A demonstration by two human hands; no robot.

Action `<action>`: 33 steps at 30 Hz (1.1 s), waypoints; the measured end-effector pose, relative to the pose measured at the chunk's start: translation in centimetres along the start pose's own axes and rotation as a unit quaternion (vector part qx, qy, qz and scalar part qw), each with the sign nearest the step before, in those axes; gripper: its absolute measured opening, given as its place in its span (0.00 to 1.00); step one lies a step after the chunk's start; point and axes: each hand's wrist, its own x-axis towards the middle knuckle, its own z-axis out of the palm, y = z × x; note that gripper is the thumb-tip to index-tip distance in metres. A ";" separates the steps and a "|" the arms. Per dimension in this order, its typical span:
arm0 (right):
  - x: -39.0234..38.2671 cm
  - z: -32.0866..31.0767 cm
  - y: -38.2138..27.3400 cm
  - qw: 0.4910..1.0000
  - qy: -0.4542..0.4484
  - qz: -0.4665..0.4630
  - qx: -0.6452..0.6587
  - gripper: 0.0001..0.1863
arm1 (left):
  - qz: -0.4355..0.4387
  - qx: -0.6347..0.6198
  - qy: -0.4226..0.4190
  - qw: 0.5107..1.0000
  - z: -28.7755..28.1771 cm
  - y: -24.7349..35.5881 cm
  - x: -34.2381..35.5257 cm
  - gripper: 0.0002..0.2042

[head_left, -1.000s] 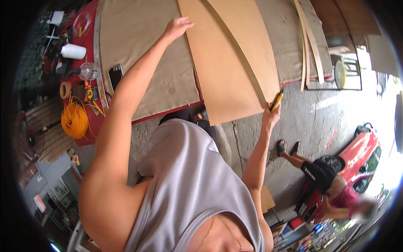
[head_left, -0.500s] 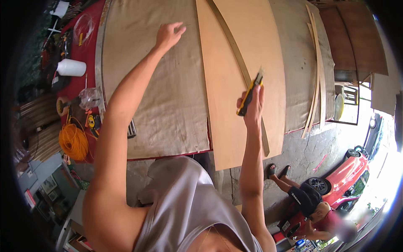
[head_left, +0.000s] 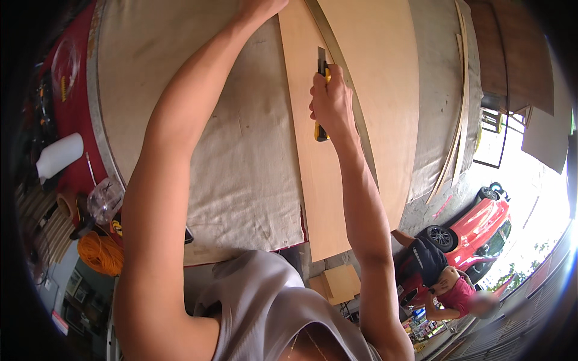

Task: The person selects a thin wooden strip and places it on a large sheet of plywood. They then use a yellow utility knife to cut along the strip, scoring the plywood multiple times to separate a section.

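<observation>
My right hand (head_left: 334, 99) is closed around a yellow and black utility knife (head_left: 322, 131), its blade pointing away from me. It is over a thin plywood sheet (head_left: 388, 108), just left of a long, narrow straightedge strip (head_left: 363, 129) lying lengthwise on that sheet. My left hand (head_left: 264, 7) reaches to the upper edge of the picture, by the sheet's left edge. Most of its fingers are cut off from view, so their pose is unclear.
A cloth-covered worktable (head_left: 241, 150) lies under the sheet. Thin wood strips (head_left: 465, 102) rest at its right. On the left are a white bottle (head_left: 60, 155) and orange cord (head_left: 101, 253). A person (head_left: 442, 283) and a red car (head_left: 481, 222) are at the right.
My right hand has moved left and farther away with the knife, to the strip's left side. My left hand has moved farther forward, to the upper edge. The whole view has shifted.
</observation>
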 end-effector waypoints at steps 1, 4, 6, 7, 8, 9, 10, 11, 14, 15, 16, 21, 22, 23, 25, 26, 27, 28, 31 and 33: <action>0.4 0.0 -0.8 0.999 -0.012 0.020 -0.022 0.13 | 0.005 0.002 0.004 1.000 0.0 0.5 -0.3 0.10; 1.2 0.8 -2.3 0.997 -0.022 -0.030 -0.074 0.13 | -0.023 0.015 -0.006 1.000 -2.0 1.1 0.0 0.09; 1.0 0.9 -2.5 0.993 -0.006 -0.072 -0.091 0.12 | -0.020 0.019 -0.011 1.000 -2.1 1.2 0.0 0.10; 1.0 1.0 -2.5 0.991 0.003 -0.093 -0.099 0.12 | -0.019 0.021 -0.012 1.000 -2.1 1.2 0.0 0.10; 0.9 1.2 -2.5 0.991 0.002 -0.087 -0.102 0.11 | -0.017 0.021 -0.012 1.000 -2.0 1.2 0.0 0.10; 1.0 1.4 -2.4 0.991 0.002 -0.082 -0.104 0.11 | -0.014 0.020 -0.011 1.000 -1.8 1.2 0.1 0.10; 1.0 1.5 -2.5 0.991 0.002 -0.076 -0.107 0.10 | -0.012 0.020 -0.010 1.000 -1.7 1.2 0.1 0.10; 1.2 1.6 -2.6 0.991 0.005 -0.071 -0.115 0.10 | -0.018 0.016 -0.017 1.000 -1.6 1.3 0.0 0.10; 2.1 1.8 -3.6 0.987 -0.005 -0.076 -0.141 0.10 | -0.033 0.017 -0.030 0.999 -1.8 1.1 0.1 0.10; 2.4 1.7 -4.1 0.985 -0.015 -0.080 -0.153 0.10 | -0.037 0.014 -0.035 0.999 -1.7 0.9 0.1 0.10; 2.6 1.7 -4.2 0.982 -0.025 -0.085 -0.165 0.10 | -0.040 0.011 -0.040 0.998 -1.6 0.8 0.0 0.10; 3.3 2.3 -3.5 0.976 0.006 -0.120 -0.181 0.13 | -0.025 0.035 -0.020 0.999 -1.6 0.9 0.0 0.11; 3.4 2.3 -3.7 0.975 0.003 -0.119 -0.188 0.13 | -0.025 0.034 -0.017 0.999 -1.6 0.9 0.0 0.11; 3.4 2.2 -4.0 0.975 -0.006 -0.111 -0.195 0.12 | -0.026 0.037 -0.020 0.999 -1.7 1.0 -0.1 0.11; 3.5 2.1 -4.5 0.973 -0.025 -0.094 -0.208 0.11 | -0.030 0.043 -0.026 0.998 -1.9 1.2 -0.1 0.11; 3.6 2.1 -4.5 0.973 -0.026 -0.092 -0.211 0.11 | -0.030 0.041 -0.027 0.998 -2.0 1.2 -0.1 0.11; 3.6 2.1 -4.6 0.973 -0.026 -0.088 -0.213 0.10 | -0.030 0.039 -0.029 0.998 -2.0 1.2 0.0 0.11; 3.6 2.1 -4.6 0.972 -0.027 -0.085 -0.216 0.10 | -0.029 0.037 -0.031 0.998 -2.0 1.3 0.0 0.11; 3.6 2.3 -4.8 0.970 -0.026 -0.073 -0.231 0.09 | -0.030 0.032 -0.027 0.999 -2.0 1.4 -0.1 0.11; 3.7 2.3 -5.0 0.966 -0.039 -0.063 -0.247 0.09 | -0.032 0.027 -0.028 0.999 -2.0 1.3 -0.2 0.11</action>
